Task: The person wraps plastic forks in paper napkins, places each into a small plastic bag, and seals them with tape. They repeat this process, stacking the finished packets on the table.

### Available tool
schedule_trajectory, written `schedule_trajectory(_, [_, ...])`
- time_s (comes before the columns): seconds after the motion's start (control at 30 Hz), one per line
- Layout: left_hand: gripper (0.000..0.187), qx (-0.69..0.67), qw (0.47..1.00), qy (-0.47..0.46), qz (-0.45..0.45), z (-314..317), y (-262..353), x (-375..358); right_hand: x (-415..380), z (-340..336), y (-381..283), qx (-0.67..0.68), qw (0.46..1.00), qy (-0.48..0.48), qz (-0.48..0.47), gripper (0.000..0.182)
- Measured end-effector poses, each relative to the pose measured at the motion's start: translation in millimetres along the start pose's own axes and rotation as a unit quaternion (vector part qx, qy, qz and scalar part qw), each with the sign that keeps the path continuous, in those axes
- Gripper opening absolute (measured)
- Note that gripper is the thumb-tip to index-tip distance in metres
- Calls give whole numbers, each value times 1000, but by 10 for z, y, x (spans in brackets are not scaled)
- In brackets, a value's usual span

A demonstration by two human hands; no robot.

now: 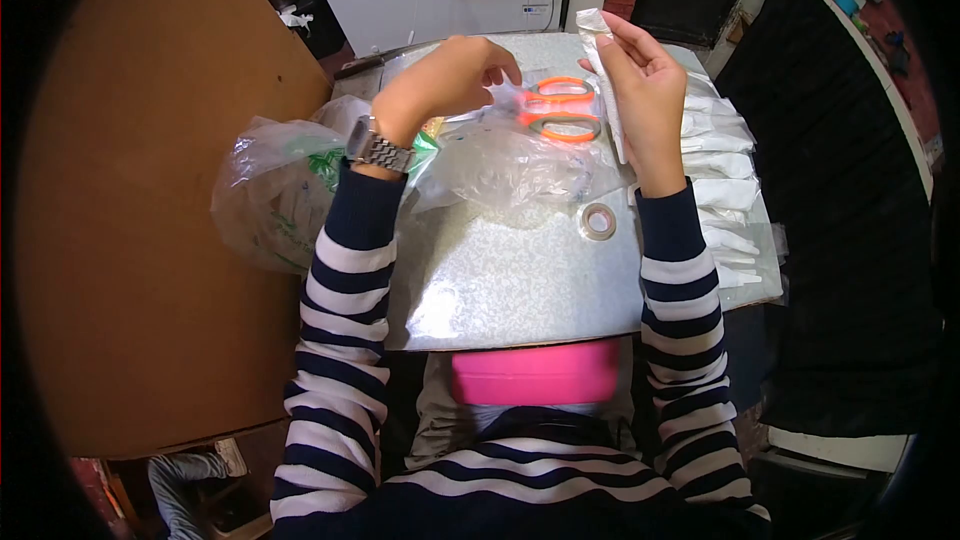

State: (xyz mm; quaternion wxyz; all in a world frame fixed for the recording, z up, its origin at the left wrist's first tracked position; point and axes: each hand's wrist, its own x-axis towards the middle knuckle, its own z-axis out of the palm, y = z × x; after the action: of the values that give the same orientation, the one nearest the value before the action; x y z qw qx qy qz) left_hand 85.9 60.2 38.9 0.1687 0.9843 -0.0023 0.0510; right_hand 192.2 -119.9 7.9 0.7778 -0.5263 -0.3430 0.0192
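Right hand (648, 75) grips white strip (592, 26). Left hand (455, 75), fingers loosely bent with a gap, hangs near orange-handled scissors (550, 116).

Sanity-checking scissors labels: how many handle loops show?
2, on the orange-handled scissors: far loop and near loop. Others could be hidden under the green-printed plastic bag.

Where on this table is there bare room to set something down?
The biggest bare patch is the near table top, between the tape roll, the clear plastic bag and the near edge. It is crowded farther back, where orange-handled scissors lie between the left hand and right hand, and along the right side, lined with white pieces.
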Motion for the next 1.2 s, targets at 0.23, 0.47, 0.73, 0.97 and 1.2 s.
schedule_trajectory(0.23, [61,16,987,-156,20,399,-156,111,-11,14,28,-7,1000,-9,-6,30])
schedule_trajectory(0.47, [20,-20,1000,-9,7,328,-155,168,-17,12,28,-14,1000,-14,-7,30])
schedule_trajectory(0.73, [17,-3,977,203,64,54,-46,63,1,-20,16,-14,1000,-13,-17,31])
schedule_trajectory(0.97, [19,-102,964,242,28,-99,11,-14,-7,-2,16,-9,1000,-13,-7,30])
schedule_trajectory(1.2, [16,-197,960,197,-12,-157,75,-65,-17,-9,9,28,999,-31,35,31])
